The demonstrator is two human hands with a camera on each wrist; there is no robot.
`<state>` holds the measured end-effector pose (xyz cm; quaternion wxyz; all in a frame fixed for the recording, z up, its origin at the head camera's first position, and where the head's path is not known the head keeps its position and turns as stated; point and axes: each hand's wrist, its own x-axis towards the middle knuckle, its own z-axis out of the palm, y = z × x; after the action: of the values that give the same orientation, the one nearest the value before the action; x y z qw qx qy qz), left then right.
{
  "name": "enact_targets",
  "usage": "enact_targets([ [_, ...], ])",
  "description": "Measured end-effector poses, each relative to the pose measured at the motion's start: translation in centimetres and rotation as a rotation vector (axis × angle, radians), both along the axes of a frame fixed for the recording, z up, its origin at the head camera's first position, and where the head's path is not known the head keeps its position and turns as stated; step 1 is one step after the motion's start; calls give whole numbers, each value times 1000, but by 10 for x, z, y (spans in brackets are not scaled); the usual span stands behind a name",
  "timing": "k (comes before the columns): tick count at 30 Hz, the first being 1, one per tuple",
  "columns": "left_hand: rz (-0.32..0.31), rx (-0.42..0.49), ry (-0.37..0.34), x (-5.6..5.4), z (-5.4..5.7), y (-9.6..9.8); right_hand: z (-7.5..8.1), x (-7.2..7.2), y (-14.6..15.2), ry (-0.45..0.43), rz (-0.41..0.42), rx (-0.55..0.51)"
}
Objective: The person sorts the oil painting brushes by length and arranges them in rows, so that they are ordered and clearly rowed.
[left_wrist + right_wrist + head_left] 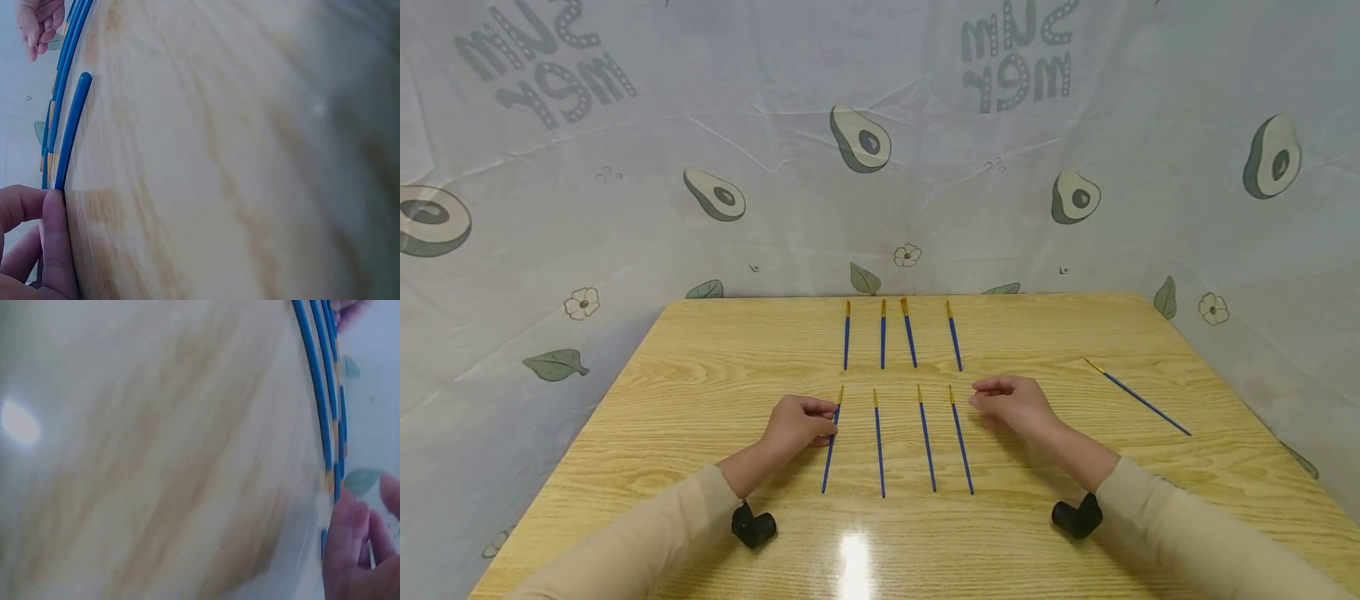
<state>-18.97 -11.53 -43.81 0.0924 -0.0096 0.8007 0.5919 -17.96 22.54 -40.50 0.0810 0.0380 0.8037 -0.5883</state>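
Note:
My left hand (797,423) pinches a thin blue paintbrush (828,467) with a pointed tip, the leftmost of the front row. In the left wrist view thumb and finger meet at this paintbrush (76,119), which lies along the wood. Beside it in the row are a second brush (880,450), a third (928,450) and a rightmost one (964,454), tips pointing away from me. My right hand (1017,407) hovers just right of the rightmost brush's tip, fingers loosely bent and holding nothing.
Behind is a back row of several blue brushes, among them a wide-tipped brush (910,337). A lone brush (1142,398) lies slanted at the right. Beyond the wooden table (700,358) hangs a printed cloth (790,225). A black wrist device (752,527) shows below my left sleeve.

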Motion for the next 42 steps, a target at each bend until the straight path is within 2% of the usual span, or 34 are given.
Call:
enact_targets([
  [11,-4,-2,-10,1,2,0,3,-13,46,41,124,-4],
  [22,-7,-4,-14,1,4,0,12,-17,96,85,183,36],
  [26,-6,-5,-16,1,4,0,16,-19,117,97,168,45],
  [34,-4,0,-20,2,2,0,22,-24,158,89,123,131],
  [42,-6,8,-22,1,3,0,16,-28,196,93,103,251],
])
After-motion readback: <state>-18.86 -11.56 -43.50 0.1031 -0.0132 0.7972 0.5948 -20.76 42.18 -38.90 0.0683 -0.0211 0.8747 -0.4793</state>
